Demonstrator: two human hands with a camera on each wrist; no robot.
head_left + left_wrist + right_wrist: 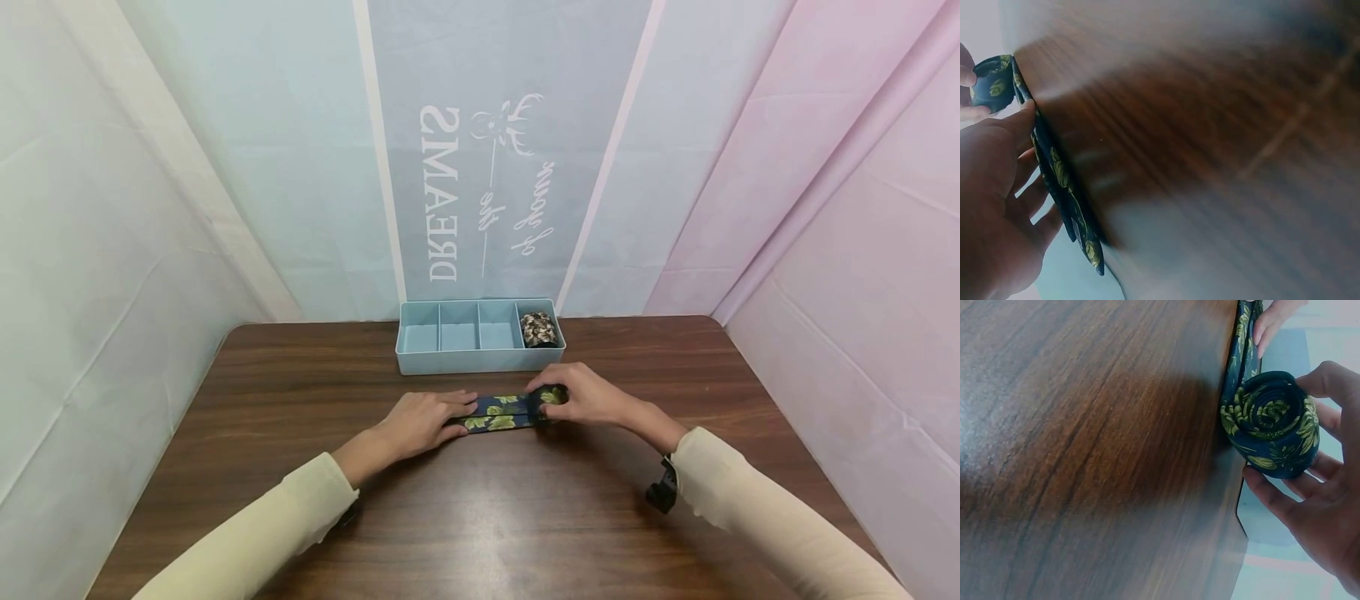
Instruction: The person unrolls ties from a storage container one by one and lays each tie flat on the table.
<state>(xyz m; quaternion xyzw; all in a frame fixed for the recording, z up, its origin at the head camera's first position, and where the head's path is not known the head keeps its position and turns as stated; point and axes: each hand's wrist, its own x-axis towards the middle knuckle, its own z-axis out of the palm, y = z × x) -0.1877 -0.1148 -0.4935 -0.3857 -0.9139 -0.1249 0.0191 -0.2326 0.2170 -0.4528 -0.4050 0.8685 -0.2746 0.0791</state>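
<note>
A dark navy necktie [498,411] with yellow-green flowers lies across the table, doubled lengthwise, its right part wound into a coil [1272,422]. My right hand [588,396] grips that coil, thumb and fingers curved round its sides. On the flat part to the left rests my left hand [423,421], its fingers fairly straight and laid over the fabric. The narrow tail ends of the necktie show beyond the fingers in the left wrist view, close to the left hand [997,194].
Behind the hands stands a light blue organizer box [480,361] with several compartments. A rolled black-and-beige floral necktie [538,330] sits in its rightmost one. The brown wooden table [480,517] ends at a printed cloth backdrop [510,183], with pale cloth at both sides.
</note>
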